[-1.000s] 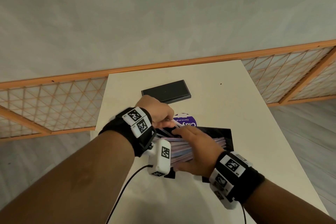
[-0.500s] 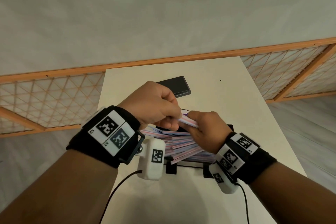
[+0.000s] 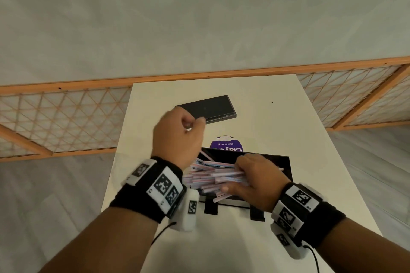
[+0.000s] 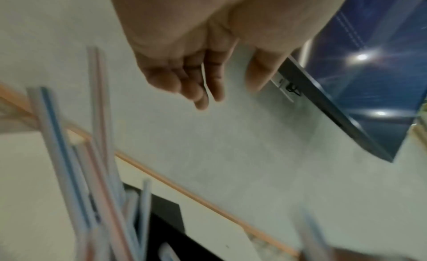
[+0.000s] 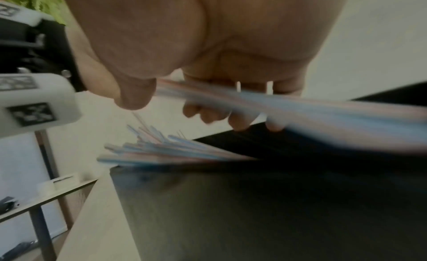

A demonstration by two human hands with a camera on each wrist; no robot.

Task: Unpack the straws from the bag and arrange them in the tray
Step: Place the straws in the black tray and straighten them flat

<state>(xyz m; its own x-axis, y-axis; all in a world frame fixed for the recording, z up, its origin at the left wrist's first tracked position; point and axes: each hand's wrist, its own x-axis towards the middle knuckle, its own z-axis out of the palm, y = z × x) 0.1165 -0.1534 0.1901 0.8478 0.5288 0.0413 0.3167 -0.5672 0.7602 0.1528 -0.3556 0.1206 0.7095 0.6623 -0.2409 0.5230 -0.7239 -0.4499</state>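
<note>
Pink, blue and white straws (image 3: 206, 175) lie in a heap across a black tray (image 3: 285, 163) near the table's front. My right hand (image 3: 233, 174) grips a bundle of them just above the tray; in the right wrist view the fingers (image 5: 238, 120) curl under this bundle (image 5: 312, 119), with more straws (image 5: 161, 150) below it in the tray (image 5: 254, 201). My left hand (image 3: 197, 123) hovers above the table beyond the tray, its fingers (image 4: 201, 93) loosely curled and holding nothing. A purple-labelled bag (image 3: 226, 145) lies flat behind the tray.
A flat black box (image 3: 210, 107) lies at the far middle of the white table (image 3: 288, 122), just beyond my left hand. A lattice railing (image 3: 55, 117) runs behind the table. Bare tabletop shows to the right of the tray.
My left hand let go of the straws and lifted away toward the black box. My right hand came down with its bundle onto the pile in the tray.
</note>
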